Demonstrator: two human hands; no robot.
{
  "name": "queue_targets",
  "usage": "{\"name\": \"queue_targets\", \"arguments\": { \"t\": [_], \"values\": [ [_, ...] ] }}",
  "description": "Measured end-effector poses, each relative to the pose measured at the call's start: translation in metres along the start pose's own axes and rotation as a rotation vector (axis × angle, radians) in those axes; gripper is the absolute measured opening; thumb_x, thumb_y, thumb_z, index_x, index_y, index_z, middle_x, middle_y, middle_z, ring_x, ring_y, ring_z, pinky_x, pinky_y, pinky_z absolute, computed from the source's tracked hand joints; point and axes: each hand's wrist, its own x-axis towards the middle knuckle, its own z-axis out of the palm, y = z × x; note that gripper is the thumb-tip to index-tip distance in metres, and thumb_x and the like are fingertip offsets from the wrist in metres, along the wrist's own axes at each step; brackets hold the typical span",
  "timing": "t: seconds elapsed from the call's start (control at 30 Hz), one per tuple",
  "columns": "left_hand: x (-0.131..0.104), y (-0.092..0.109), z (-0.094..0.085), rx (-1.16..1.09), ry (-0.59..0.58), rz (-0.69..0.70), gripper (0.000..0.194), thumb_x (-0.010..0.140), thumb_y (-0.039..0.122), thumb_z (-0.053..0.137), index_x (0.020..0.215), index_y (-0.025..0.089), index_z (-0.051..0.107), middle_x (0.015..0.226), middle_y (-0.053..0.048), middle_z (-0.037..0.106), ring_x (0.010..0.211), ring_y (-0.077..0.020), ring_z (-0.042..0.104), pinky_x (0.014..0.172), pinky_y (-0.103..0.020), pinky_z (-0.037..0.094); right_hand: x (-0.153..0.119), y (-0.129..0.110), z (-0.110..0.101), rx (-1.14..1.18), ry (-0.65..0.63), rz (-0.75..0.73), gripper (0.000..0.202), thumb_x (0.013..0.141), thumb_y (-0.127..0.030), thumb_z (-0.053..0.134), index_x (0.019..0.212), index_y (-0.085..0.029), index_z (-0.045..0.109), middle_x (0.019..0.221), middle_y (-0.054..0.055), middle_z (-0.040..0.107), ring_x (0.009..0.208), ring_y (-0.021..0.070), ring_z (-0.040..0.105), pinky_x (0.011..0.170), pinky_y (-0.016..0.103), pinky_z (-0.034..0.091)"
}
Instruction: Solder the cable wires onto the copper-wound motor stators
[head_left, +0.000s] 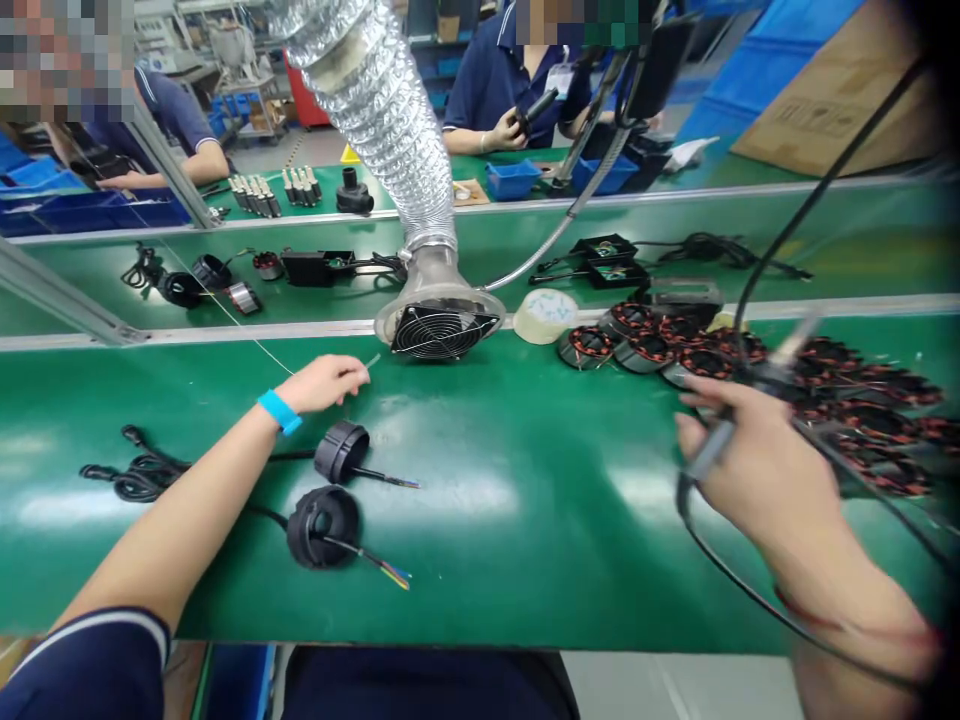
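My left hand [328,383], with a blue band at its wrist, pinches a thin solder wire [271,357] that comes down from the upper left. A short end of it sticks out past the fingertips. Below that hand lie two round black plastic housings [343,452] with cables through them and bare coloured wire ends. My right hand [765,470] is closed around a soldering iron [709,450], its blurred tip pointing up and away to the right. Beneath and behind this hand sit several motor stators [649,350] with copper windings, partly covered by it.
A fume extractor fan [441,330] hangs from a silver duct [409,130] at the table's back edge. Beside it stands a roll of clear tape [545,315]. The iron's black cord [750,600] loops across the right side. Two co-workers sit beyond the rear shelf [480,235].
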Motion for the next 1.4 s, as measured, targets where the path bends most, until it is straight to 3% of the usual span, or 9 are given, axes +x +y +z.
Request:
{"name": "queue_targets", "arguments": {
  "t": [0.17,0.33,0.47,0.63,0.7,0.8,0.9,1.07,1.4],
  "values": [
    [-0.031,0.015,0.026,-0.272,-0.341,0.117,0.036,0.087,0.044,0.053,0.094,0.012,0.069,0.073,-0.003,0.066,0.063,-0.0093,0.052,0.060,-0.020,0.039,0.057,-0.001,0.048,-0.119,-0.190,-0.255,0.030,0.087,-0.021,0.046,0.112,-0.014,0.060,0.105,0.018,0.066,0.101,0.0344,0.061,0.084,0.043,0.044],
    [-0.045,0.028,0.047,-0.362,-0.626,0.090,0.028,0.088,0.034,0.056,0.101,0.012,0.068,0.062,0.001,0.063,0.057,-0.0081,0.051,0.059,-0.020,0.040,0.066,-0.018,0.057,-0.177,-0.185,-0.285,0.028,0.084,-0.027,0.060,0.106,-0.010,0.063,0.082,0.014,0.065,0.089,0.0316,0.061,0.080,0.041,0.042],
    [-0.040,0.046,0.067,-0.671,-0.420,-0.044,0.005,0.083,0.016,0.055,0.084,0.011,0.058,0.073,-0.002,0.064,0.057,-0.0084,0.059,0.056,-0.021,0.044,0.036,-0.053,0.054,-0.162,-0.208,-0.350,0.030,0.081,-0.035,0.064,0.104,-0.014,0.063,0.077,0.008,0.064,0.073,0.0244,0.060,0.072,0.035,0.044],
    [-0.035,0.054,0.078,-0.754,-0.222,-0.120,0.009,0.088,0.018,0.050,0.085,0.012,0.056,0.064,0.005,0.051,0.043,-0.0019,0.037,0.044,-0.017,0.027,-0.030,-0.129,0.053,0.115,-0.141,-0.396,0.027,0.092,-0.035,0.052,0.110,-0.018,0.061,0.088,0.007,0.070,0.074,0.0227,0.064,0.069,0.035,0.052],
    [-0.036,0.051,0.077,-0.682,-0.221,-0.094,0.019,0.090,0.028,0.052,0.084,0.011,0.059,0.064,0.005,0.050,0.046,-0.0027,0.036,0.046,-0.017,0.028,-0.048,-0.155,0.051,0.224,-0.156,-0.411,0.026,0.093,-0.031,0.051,0.115,-0.019,0.059,0.091,0.007,0.070,0.073,0.0217,0.066,0.070,0.035,0.054],
    [-0.039,0.045,0.074,-0.524,-0.404,0.018,0.026,0.090,0.032,0.056,0.076,0.011,0.062,0.066,0.001,0.056,0.057,-0.0056,0.045,0.055,-0.018,0.035,-0.055,-0.177,0.047,0.348,-0.175,-0.400,0.032,0.092,-0.020,0.048,0.123,-0.021,0.053,0.098,0.007,0.070,0.076,0.0205,0.067,0.071,0.034,0.056],
    [-0.043,0.040,0.070,-0.455,-0.585,0.107,0.021,0.086,0.028,0.059,0.073,0.012,0.062,0.066,0.001,0.059,0.062,-0.0078,0.050,0.063,-0.020,0.039,-0.048,-0.179,0.046,0.412,-0.248,-0.447,0.046,0.085,-0.012,0.045,0.130,-0.024,0.047,0.121,0.009,0.064,0.096,0.0249,0.066,0.082,0.042,0.057],
    [-0.046,0.037,0.066,-0.471,-0.660,0.136,0.014,0.081,0.025,0.065,0.074,0.013,0.066,0.067,0.001,0.062,0.064,-0.0092,0.052,0.065,-0.022,0.039,-0.047,-0.165,0.052,0.528,-0.463,-0.489,0.059,0.083,-0.011,0.044,0.140,-0.024,0.034,0.140,0.011,0.050,0.126,0.0271,0.052,0.096,0.048,0.051],
    [-0.038,0.050,0.075,-0.870,-0.406,-0.006,0.031,0.080,0.042,0.065,0.082,0.011,0.062,0.069,0.000,0.059,0.050,-0.0044,0.033,0.049,-0.022,0.020,-0.053,-0.170,0.069,0.513,-0.327,-0.418,0.045,0.088,-0.033,0.062,0.128,-0.024,0.044,0.122,0.012,0.061,0.105,0.0300,0.060,0.085,0.049,0.053]
  ]
}}
